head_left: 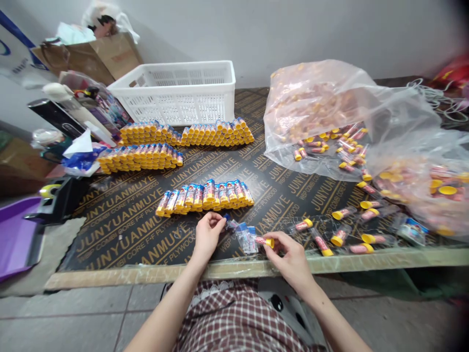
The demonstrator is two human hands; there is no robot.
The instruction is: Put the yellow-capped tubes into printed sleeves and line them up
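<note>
My left hand (208,235) pinches a small clear-and-blue plastic sleeve (231,223) near the table's front edge. In the fingers of my right hand (289,256) is a small clear tube (263,240) with pink contents and a yellow cap, its body pointing left. Between my hands lies a small pile of flat clear-and-blue sleeves (243,234), partly behind the tube. Just beyond my left hand is a stack of blue-labelled tubes (205,195) with yellow caps facing me. Several unlabelled yellow-capped tubes (322,243) lie scattered right of my right hand.
Stacks of labelled tubes (141,157) stand farther back, before a white plastic basket (183,100). Big clear bags (318,98) of tubes cover the right side. A purple dustpan (18,239) and a cardboard box (113,56) are at left. A wooden strip (146,272) edges the table.
</note>
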